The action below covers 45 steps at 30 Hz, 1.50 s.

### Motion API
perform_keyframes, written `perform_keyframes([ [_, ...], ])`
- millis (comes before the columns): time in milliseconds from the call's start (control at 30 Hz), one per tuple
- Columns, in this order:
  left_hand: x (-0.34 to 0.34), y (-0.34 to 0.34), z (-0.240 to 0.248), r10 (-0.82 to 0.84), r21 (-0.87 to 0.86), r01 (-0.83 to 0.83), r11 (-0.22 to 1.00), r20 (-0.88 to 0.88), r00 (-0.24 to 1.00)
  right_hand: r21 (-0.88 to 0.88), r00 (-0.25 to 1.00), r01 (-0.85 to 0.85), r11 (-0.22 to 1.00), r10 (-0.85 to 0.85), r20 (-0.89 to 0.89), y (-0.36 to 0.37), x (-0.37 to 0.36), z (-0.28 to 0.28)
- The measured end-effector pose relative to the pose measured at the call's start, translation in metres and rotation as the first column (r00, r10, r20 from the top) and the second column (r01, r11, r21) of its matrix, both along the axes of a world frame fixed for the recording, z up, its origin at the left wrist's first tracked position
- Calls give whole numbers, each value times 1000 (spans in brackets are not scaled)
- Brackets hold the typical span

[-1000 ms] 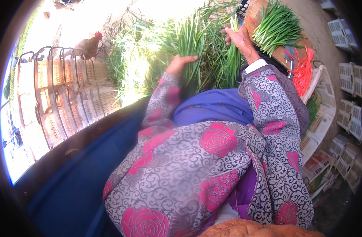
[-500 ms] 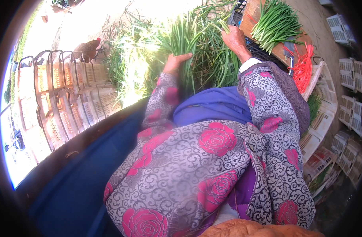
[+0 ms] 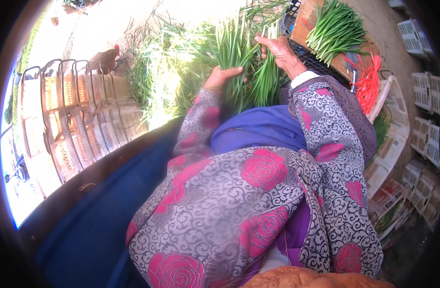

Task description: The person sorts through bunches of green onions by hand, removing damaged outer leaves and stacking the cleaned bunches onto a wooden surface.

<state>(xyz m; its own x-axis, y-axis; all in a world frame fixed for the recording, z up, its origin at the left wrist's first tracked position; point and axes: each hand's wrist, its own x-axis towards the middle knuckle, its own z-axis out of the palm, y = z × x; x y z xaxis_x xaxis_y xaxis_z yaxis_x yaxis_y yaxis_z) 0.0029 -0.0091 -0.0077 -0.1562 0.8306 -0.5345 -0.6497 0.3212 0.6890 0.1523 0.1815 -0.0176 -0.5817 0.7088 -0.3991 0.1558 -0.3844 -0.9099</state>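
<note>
Head view: both hands were at work in the green stalks, bundling partly done.
We found the left hand (image 3: 221, 77) with fingers closed round a bunch of green stalks (image 3: 239, 57), the right hand (image 3: 277, 48) with fingers pressed on its upper part. We judged much left: one finished bundle (image 3: 337, 31) lay on the board (image 3: 309, 24) beside red ties (image 3: 368, 84), a loose heap (image 3: 167, 72) unsorted.

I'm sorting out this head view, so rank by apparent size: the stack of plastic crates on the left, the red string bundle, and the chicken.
1. stack of plastic crates
2. red string bundle
3. chicken, though it is farther away
</note>
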Motion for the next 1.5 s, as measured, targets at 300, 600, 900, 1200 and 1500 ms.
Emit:
perform_keyframes([
  [300, -24, 0, -37, 6, -76, -12, 997, -77, 997, 511, 829, -317, 799, -29, 559, 43, 33, -13],
  [600, 3, 8, -9, 269, -85, -272, 958, -48, 962, 289, 975, -212, 933, 180, 132, -10, 6, 28],
  [900, -10, 17, -18, 101, 83, -93, 992, -101, 990, 219, 887, -448, 867, 400, 231, -8, 15, 23],
  [1200, -17, 32, -9, -33, 91, 68, 994, -344, 938, 111, 811, -573, 812, 543, 219, -24, 8, 46],
  [1500, -56, 26, -30, 24, -105, -286, 952, -911, 413, -14, 790, -601, 799, 597, 142, -17, 18, 54],
])
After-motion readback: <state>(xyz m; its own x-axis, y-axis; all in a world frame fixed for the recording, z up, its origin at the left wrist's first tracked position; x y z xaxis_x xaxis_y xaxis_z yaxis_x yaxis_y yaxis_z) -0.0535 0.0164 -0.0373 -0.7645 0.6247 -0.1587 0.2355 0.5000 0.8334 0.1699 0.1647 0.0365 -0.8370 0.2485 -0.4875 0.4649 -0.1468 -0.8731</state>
